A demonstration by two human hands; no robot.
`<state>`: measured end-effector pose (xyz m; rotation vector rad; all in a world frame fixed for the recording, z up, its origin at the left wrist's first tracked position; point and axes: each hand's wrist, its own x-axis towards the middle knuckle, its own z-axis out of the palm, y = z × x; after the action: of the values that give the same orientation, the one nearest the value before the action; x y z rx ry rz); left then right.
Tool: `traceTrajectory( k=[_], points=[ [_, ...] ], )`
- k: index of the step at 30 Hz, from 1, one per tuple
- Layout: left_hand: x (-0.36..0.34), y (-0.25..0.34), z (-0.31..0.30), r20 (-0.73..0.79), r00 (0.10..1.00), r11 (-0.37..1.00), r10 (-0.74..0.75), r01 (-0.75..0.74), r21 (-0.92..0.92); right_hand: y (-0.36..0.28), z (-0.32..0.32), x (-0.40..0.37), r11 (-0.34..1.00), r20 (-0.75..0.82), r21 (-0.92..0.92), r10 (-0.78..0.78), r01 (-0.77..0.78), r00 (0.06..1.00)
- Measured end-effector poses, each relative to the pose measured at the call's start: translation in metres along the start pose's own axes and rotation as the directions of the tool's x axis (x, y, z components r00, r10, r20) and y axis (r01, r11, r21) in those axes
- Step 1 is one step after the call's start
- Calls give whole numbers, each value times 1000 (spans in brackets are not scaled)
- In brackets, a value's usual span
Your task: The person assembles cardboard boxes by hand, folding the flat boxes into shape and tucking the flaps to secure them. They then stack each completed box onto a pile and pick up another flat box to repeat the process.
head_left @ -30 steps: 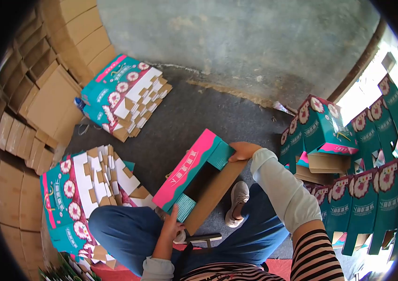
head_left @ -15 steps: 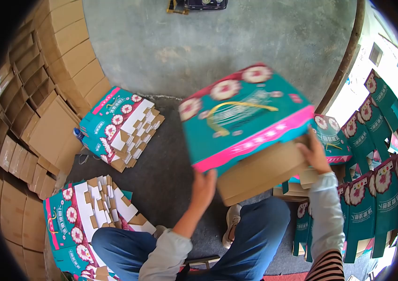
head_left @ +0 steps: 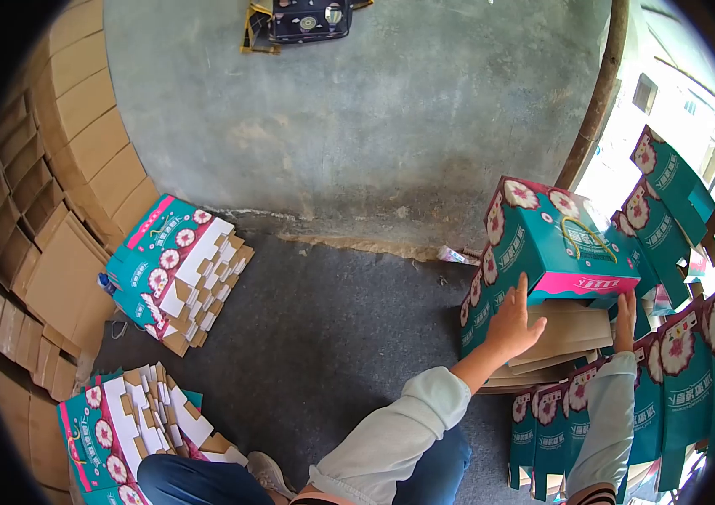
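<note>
A teal and pink printed gift carton (head_left: 555, 240) with a yellow cord handle rests on top of a stack of like cartons at the right. My left hand (head_left: 515, 326) is at the carton's near left corner, its fingers apart and nothing grasped in it. Against the near right corner, my right hand (head_left: 625, 321) lies with its fingers stretched upward along the side. Brown cardboard flaps (head_left: 563, 335) jut out below the pink edge, between the two hands.
Flat teal cartons (head_left: 176, 252) lie in a stack on the left floor, with another pile (head_left: 105, 438) nearer. Brown boxes (head_left: 92, 93) line the left wall. Folded teal cartons (head_left: 681, 362) stand at the right. A dark patterned bag (head_left: 311, 21) is at the top.
The carton has gone from mid-air in both hands to the stack at the right. My left hand has loosened its grip, and my right hand now lies flat. The view has shifted.
</note>
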<state>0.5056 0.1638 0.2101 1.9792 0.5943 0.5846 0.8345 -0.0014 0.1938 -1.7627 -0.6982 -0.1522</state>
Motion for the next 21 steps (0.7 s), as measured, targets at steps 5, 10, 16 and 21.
traceTrajectory(
  k=[5,10,16,21],
  points=[
    [3,1,12,53,997,998,50,-53,47,-170,56,-62,858,-98,-241,-486,453,869],
    [-40,-6,-23,166,982,986,89,-110,123,-225,123,-96,450,434,-531,-583,718,687],
    [-219,12,-123,269,961,988,65,-99,114,-178,130,-52,473,461,-531,-535,703,708],
    [-307,17,-97,67,971,861,231,-236,451,-191,137,-60,291,432,-732,-501,616,750]
  ],
)
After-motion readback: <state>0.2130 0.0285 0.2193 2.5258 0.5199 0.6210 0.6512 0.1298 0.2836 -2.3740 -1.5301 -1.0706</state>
